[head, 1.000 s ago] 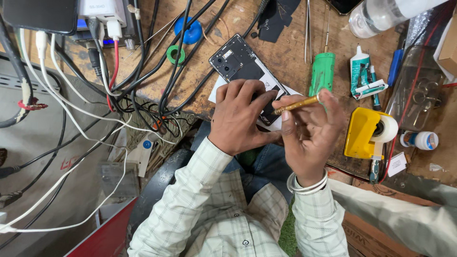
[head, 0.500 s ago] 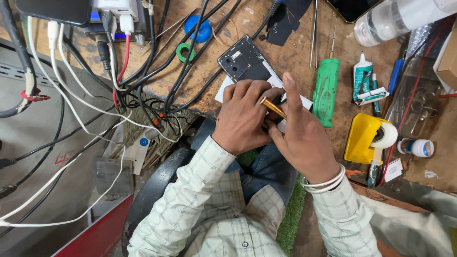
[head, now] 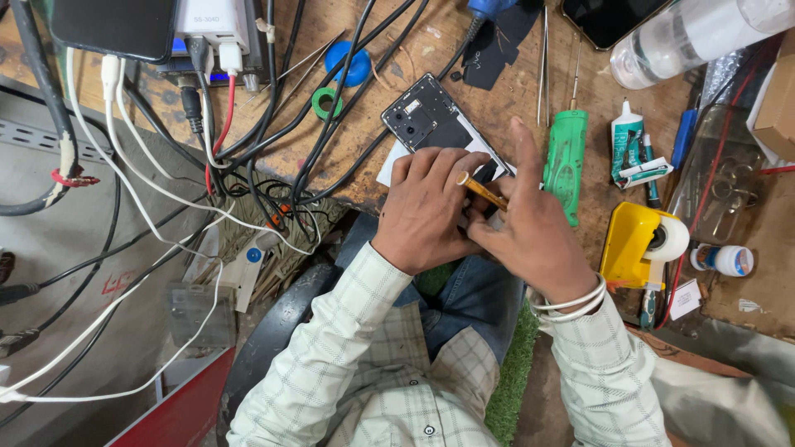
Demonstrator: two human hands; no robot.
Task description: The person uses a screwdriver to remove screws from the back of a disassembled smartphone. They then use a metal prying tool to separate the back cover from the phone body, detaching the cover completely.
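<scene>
Left hand (head: 431, 207) presses down on the opened phone (head: 435, 128) at the wooden surface's (head: 497, 99) near edge, fingers curled over it. Right hand (head: 530, 228) pinches a yellow-handled tool (head: 482, 191), forefinger raised, beside the green screwdriver (head: 566, 161).

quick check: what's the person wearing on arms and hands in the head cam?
Both arms are in long sleeves of a pale shirt with a thin green-grey check, cuffs reaching the wrists. The left hand is bare, no glove, ring or watch visible. The right hand is bare too, but its wrist carries two thin silver-white bangles just above the cuff. The shirt has small buttons down the front.
</scene>
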